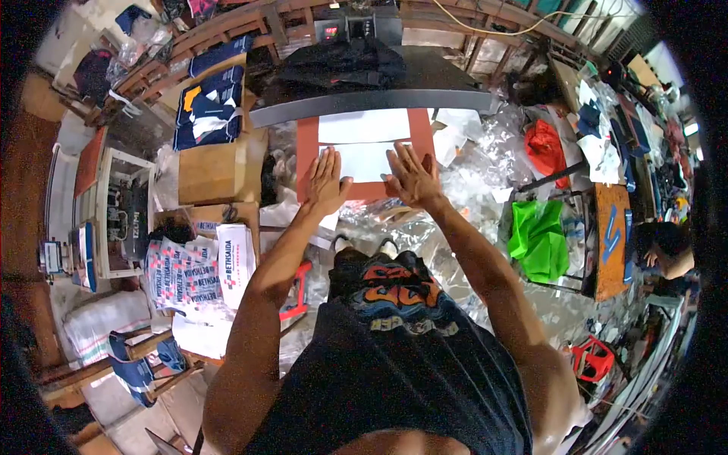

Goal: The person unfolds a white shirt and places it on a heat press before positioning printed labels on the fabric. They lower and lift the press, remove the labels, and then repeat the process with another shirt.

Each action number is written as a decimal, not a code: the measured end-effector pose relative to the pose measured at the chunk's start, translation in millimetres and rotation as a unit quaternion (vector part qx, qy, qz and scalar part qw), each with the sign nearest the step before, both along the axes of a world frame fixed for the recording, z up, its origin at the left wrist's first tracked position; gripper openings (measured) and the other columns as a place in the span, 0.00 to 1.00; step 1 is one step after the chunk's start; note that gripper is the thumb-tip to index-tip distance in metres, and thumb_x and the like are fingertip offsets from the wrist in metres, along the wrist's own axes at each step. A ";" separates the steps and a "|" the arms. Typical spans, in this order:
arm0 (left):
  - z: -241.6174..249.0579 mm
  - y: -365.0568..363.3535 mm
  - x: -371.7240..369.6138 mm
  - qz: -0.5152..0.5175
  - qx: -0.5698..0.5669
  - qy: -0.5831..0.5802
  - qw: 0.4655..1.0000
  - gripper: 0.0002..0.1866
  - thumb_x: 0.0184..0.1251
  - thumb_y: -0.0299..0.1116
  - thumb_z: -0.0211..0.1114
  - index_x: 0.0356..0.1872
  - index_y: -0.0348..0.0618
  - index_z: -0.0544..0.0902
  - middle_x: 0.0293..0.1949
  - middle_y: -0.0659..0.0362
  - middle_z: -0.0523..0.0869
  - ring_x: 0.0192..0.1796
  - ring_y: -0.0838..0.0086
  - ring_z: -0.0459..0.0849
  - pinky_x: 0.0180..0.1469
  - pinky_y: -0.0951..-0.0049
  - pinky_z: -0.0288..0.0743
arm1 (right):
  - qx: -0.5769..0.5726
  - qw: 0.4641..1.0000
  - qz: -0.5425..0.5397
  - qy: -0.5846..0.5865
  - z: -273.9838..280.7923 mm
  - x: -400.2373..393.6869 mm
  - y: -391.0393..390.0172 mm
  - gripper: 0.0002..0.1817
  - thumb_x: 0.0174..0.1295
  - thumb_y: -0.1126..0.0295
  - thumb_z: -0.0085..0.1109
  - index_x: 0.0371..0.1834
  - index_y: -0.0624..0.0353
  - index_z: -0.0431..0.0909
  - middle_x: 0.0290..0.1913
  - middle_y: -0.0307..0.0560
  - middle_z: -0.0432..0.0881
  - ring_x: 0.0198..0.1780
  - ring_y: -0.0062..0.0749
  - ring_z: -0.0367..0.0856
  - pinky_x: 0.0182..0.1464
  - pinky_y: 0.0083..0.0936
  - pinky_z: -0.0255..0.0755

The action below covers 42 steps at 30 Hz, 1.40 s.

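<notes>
Both palms lie flat over a reddish-brown board (307,140) that sticks out from under a dark press plate (447,98). White sheets (364,161) rest on the board, with a dark line running across between them. My left hand (327,180) has its fingers stretched forward on the left edge of the near sheet. On the right edge, my right hand (413,176) is spread with fingers apart. Neither hand grips anything. Black cloth (341,64) lies on top of the press plate.
Folded navy clothes (208,108) lie on a cardboard box (205,174) at left. Printed white bags (236,262) are below them. Green cloth (540,241) and red cloth (544,148) are at right. A person's arm (675,264) shows at far right. Clear plastic (470,189) covers the floor.
</notes>
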<state>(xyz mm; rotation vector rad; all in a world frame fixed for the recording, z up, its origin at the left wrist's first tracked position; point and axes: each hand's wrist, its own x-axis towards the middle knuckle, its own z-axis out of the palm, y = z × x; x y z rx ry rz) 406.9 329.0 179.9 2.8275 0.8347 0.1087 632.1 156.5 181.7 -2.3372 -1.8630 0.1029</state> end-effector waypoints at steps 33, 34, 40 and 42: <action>-22.5 -11.7 45.3 0.124 0.063 -0.189 0.972 0.38 0.76 0.56 0.48 0.78 0.39 0.64 0.80 0.43 0.58 0.83 0.53 0.51 0.83 0.50 0.37 | 0.101 0.990 0.087 0.055 -33.8 1.2 37.0 0.35 0.81 0.48 0.37 0.85 0.51 0.48 0.85 0.57 0.46 0.84 0.63 0.42 0.77 0.69 0.43; -18.3 -12.2 39.1 0.139 0.083 -0.214 0.963 0.37 0.75 0.54 0.52 0.78 0.40 0.65 0.79 0.43 0.62 0.82 0.53 0.55 0.82 0.50 0.43 | 0.087 0.990 0.073 0.089 2.0 -9.6 26.0 0.34 0.81 0.50 0.38 0.85 0.51 0.48 0.85 0.56 0.47 0.84 0.63 0.46 0.78 0.64 0.47; 30.3 -65.8 -64.9 0.323 0.055 -0.393 0.859 0.12 0.67 0.35 0.65 0.48 0.42 0.84 0.47 0.46 0.84 0.50 0.51 0.80 0.53 0.52 0.72 | 0.110 0.978 0.031 0.173 31.0 -24.1 -45.0 0.32 0.79 0.56 0.44 0.83 0.55 0.56 0.81 0.61 0.58 0.79 0.59 0.61 0.77 0.48 0.59; 2.6 -89.3 -102.9 0.356 0.055 -0.321 0.876 0.08 0.67 0.32 0.64 0.44 0.43 0.85 0.45 0.46 0.86 0.47 0.52 0.83 0.48 0.53 0.77 | 0.133 0.966 0.008 0.223 27.5 -30.6 -60.9 0.28 0.76 0.66 0.50 0.78 0.58 0.63 0.76 0.60 0.66 0.73 0.57 0.69 0.73 0.45 0.66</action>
